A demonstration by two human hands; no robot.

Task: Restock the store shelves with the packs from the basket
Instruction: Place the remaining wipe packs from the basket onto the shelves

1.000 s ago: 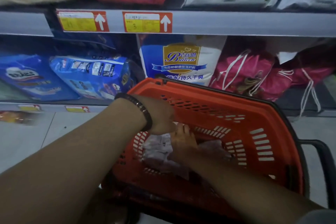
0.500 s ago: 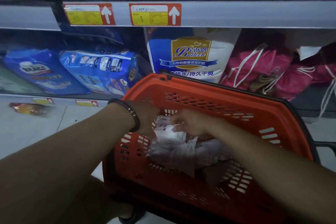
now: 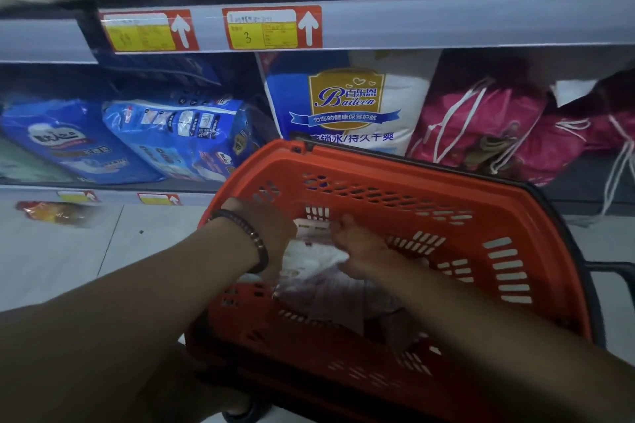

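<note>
Your left hand and right hand are down in the orange basket, either side of a white pack. Your right hand curls over the pack's top edge, gripping it. Your left hand's fingers are hidden, so I cannot tell its grip. Beyond your hands, blue packs and pink bags fill the shelf.

- An orange basket stands tilted in front of the shelves.
- Both hands are inside it, on a white pack.
- The right hand curls its fingers over the pack's upper edge.
- The left hand, with a dark bracelet on the wrist, lies against the pack's left side; its fingers are hidden.
- Behind the basket, the low shelf holds blue packs, a white-and-blue pack and pink drawstring bags.
</note>
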